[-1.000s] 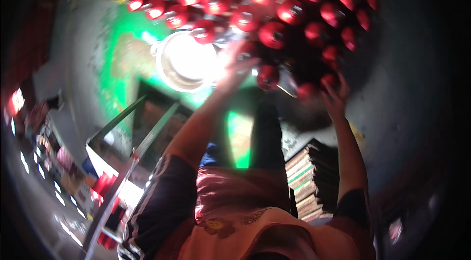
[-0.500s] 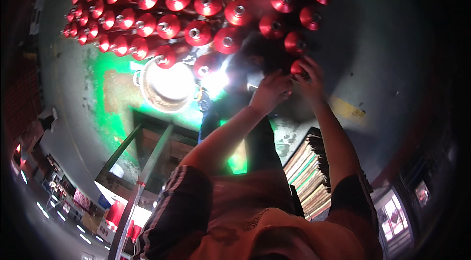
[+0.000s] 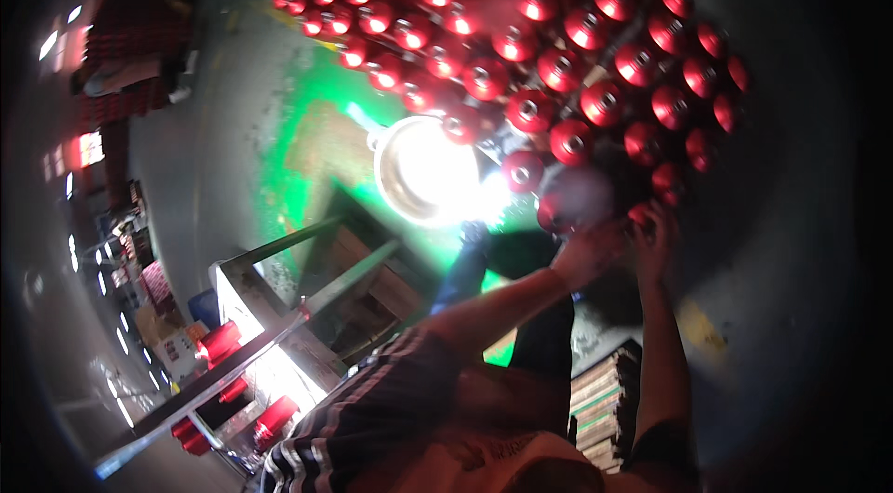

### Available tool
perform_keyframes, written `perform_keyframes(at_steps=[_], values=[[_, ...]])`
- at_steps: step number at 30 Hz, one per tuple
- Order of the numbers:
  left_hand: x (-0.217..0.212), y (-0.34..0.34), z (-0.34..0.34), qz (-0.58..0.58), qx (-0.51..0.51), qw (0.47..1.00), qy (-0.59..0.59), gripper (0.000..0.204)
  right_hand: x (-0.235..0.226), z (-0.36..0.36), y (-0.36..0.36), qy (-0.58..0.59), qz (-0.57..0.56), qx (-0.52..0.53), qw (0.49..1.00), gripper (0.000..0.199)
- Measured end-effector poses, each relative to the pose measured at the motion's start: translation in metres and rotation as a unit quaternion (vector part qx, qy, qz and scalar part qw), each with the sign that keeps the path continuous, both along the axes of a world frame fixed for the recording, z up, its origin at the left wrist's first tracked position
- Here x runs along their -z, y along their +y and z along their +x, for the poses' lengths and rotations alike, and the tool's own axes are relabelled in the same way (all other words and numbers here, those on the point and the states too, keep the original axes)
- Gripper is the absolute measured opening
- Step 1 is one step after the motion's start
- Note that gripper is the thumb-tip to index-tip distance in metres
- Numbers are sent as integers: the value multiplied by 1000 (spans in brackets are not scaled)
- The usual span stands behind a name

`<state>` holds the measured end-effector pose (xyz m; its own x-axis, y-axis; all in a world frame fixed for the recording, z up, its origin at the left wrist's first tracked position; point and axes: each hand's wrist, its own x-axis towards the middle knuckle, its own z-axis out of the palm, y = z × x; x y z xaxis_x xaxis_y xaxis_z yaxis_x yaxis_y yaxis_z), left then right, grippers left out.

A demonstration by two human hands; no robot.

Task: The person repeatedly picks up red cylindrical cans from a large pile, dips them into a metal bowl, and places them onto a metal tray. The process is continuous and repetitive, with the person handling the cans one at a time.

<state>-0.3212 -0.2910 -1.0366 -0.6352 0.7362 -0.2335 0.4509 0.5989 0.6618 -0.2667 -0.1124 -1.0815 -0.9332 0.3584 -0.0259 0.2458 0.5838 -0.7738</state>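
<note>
Red can (image 3: 551, 212) at the near edge of the block of red cans (image 3: 558, 37), low over the grey floor (image 3: 791, 288), touching or just off its neighbours; too blurred to tell which. Left hand (image 3: 588, 256) and right hand (image 3: 653, 234) close together around that spot, fingers curled; seemingly closed on the can and on another red piece by the right fingers, though motion blur hides the exact grip.

Judged as the step of handling one can at the open near row of the block, not yet clear of the hands.

Next move calls for keeping the can upright, minding the tightly packed neighbours, and staying clear of the shiny metal bowl (image 3: 428, 167) just left of the hands, glaring with reflected light.

Farther out: green painted patch (image 3: 298, 139) on the floor, metal frame (image 3: 307, 307) at lower left with red cylinders (image 3: 219, 340) beside it, stack of boards (image 3: 605, 400) near the legs.
</note>
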Motion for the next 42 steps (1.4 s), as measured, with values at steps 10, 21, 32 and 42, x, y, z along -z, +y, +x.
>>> perform_keyframes(at_steps=[10,21,32,42], values=[[-42,-155,-109,59,-273,954,106,39,-59,-100,-83,-7,5,-175,985,57],[63,-160,-144,202,-101,961,163,40,28,-179,-140,30,69,-185,980,59],[63,-162,-154,130,-78,979,136,45,35,-196,-135,59,76,-182,978,44],[-93,-270,-149,153,-163,975,-17,58,-116,-187,-86,121,37,-212,969,48]])
